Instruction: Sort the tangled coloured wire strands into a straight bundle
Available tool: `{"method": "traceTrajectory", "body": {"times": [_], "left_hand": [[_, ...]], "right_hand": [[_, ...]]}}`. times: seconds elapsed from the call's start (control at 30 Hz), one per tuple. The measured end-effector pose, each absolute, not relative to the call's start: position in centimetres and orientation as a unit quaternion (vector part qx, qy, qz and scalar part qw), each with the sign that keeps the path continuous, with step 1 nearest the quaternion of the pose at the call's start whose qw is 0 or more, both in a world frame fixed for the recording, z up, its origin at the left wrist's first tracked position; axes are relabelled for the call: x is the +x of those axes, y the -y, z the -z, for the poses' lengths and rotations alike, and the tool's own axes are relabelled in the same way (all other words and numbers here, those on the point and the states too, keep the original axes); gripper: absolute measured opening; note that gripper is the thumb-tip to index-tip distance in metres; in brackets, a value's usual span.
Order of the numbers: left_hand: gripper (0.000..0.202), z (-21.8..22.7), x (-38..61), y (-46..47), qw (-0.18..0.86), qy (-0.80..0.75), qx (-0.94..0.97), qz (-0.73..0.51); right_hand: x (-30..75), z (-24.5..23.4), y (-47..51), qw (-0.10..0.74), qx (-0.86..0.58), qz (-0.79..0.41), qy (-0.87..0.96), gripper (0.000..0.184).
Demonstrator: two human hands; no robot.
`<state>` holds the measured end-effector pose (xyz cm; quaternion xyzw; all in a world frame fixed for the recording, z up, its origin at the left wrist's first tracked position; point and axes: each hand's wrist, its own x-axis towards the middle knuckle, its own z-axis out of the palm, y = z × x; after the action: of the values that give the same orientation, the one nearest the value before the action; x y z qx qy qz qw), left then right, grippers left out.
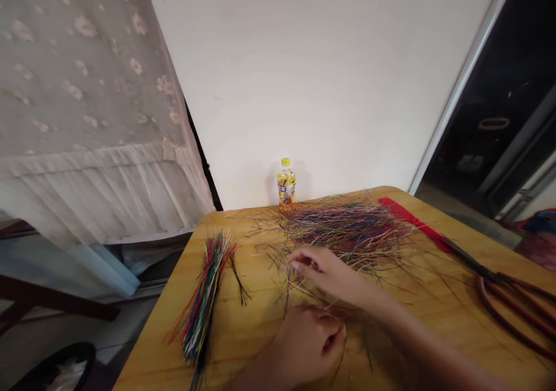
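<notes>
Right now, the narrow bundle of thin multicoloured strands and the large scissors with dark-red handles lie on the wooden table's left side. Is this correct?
No: the head view shows the scissors on the right of the wooden table; the narrow bundle is on the left.

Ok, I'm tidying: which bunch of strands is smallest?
The thin dark bunch, just right of the colourful bundle; that bundle and the wide pile are far larger.

left hand [307, 342]: curled, nearer body | right hand [328, 270]: farther forward, fingers bent
</notes>
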<state>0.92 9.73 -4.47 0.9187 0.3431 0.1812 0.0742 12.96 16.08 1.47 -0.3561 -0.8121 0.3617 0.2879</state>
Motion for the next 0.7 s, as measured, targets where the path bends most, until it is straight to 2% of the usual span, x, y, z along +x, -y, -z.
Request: {"method": "traceTrajectory", "body": {"times": [0.13, 0.27, 0.43, 0.7], "left_hand": [[0.029, 4.2, 0.9, -10.1, 0.041, -0.322, 0.917, -0.234], [0.032, 3.8, 0.6, -10.4, 0.034, -0.329, 0.901, -0.282], [0.033, 3.5, 0.2, -10.4, 0.021, -0.348, 0.885, -0.307], [0.032, 3.2, -0.1, -10.4, 0.036, -0.343, 0.88, -0.327]], "right_hand": [[15.2, -4.7, -19.0, 0.196, -0.422, -0.218, 0.858, 0.015], [15.2, -6.2, -20.5, 0.197, -0.478, -0.156, 0.842, 0.021], [14.1, -6.7, -20.4, 0.203, -0.446, -0.186, 0.852, 0.024], [13.1, -3.7, -22.8, 0.129, -0.483, -0.214, 0.839, 0.019]]}}
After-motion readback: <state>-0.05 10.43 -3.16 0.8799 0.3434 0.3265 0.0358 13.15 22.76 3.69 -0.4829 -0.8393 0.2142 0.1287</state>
